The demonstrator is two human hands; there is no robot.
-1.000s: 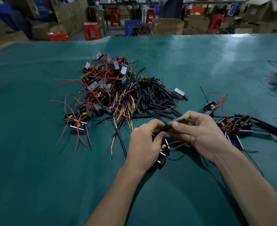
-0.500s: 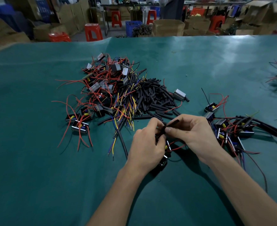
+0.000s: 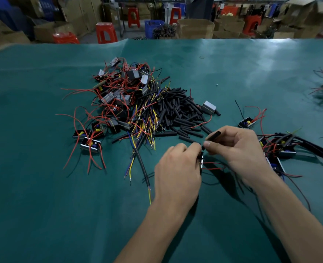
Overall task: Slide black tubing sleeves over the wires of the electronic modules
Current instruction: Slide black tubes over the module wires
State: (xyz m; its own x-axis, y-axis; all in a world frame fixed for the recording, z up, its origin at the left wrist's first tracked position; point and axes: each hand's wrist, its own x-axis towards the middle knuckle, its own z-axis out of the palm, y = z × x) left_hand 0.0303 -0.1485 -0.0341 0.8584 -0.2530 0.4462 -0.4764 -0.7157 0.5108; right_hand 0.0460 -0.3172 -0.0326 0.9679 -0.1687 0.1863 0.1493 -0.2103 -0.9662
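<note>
Teal matting covers the surface (image 3: 43,186), and both hands work above its near middle. The right hand (image 3: 238,149) pinches a black tubing sleeve (image 3: 213,136) between thumb and forefinger, the sleeve tilted up and away toward the far right. The left hand (image 3: 177,168) is curled around a small electronic module (image 3: 201,162), mostly hidden behind the fingers, with thin red wires (image 3: 212,166) trailing out to the right under the right hand. The sleeve's lower end meets the left fingertips; whether a wire is already inside cannot be told. Beyond the hands lies a loose heap of cut black sleeves (image 3: 177,111), and left of it a tangle of modules with red, yellow and blue leads (image 3: 119,95). To the right sits a cluster of modules with long black sleeved leads (image 3: 289,147).
</note>
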